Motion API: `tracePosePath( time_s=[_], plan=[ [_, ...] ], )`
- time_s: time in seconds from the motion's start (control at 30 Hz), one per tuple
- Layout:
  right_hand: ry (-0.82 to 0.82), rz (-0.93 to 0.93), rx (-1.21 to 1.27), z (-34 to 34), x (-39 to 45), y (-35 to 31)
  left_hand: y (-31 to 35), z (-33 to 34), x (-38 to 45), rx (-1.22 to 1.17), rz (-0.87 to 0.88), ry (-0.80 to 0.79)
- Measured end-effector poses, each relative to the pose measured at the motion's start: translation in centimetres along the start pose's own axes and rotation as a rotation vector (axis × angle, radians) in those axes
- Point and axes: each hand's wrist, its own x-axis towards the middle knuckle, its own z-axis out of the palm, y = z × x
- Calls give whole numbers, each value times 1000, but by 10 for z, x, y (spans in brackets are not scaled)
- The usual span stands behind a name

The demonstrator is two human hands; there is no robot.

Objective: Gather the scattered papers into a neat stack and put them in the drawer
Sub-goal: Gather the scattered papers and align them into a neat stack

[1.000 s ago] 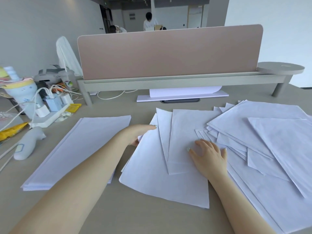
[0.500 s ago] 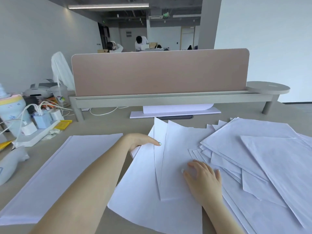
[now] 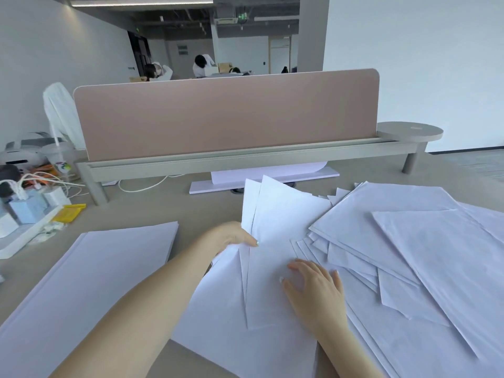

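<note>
Paper covers most of the beige bench (image 3: 141,211), and the pink divider panel (image 3: 226,115) standing across its far side serves as the landmark. In front of the panel's right half lies the scattered sheets (image 3: 403,241), a loose fan of overlapping white pages at many angles. In front of its left half, just beside the fan, sits a squared neat stack (image 3: 90,276) with aligned edges.

The left hand (image 3: 231,237) holds the left edge of a few sheets, thumb on top and fingers hidden beneath; this grip pinches the lifted sheets (image 3: 275,214), whose far corners tilt up toward the panel. The right hand (image 3: 313,285) lies palm down on the pages nearer the viewer, fingers spread and pressing flat.

Left of the panel's end, a power strip (image 3: 24,230) with white chargers and tangled cables rests on the bench, beside a yellow packet (image 3: 69,212). Under the panel's rail lies a flat white base (image 3: 261,180). At the panel's right end a round shelf (image 3: 409,131) juts out. Beyond the panel, white walls frame a dim open office where people (image 3: 203,65) bend over desks.
</note>
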Motion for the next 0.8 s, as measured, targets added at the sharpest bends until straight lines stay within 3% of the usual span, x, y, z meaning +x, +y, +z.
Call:
tracePosePath(
  time_s=[0.17, 0.4, 0.5, 0.57, 0.63, 0.8],
  plan=[
    [84, 55, 166, 0, 2, 2, -17, -30, -25, -186, 108, 117],
    [50, 95, 249, -6, 0, 0, -51, -78, -127, -511, 390, 594],
    [3, 139, 627, -21, -2, -12, -44, -93, -162, -557, 505, 729],
    [-8, 92, 921, -44, 6, -30, -34, -101, -177, -575, 594, 770],
    [-10, 6, 1048, -74, 20, -50, -23, -104, -189, -598, 673, 773],
    [106, -245, 992, -151, 40, -90, -12, -93, -199, -650, 777, 777]
  ],
)
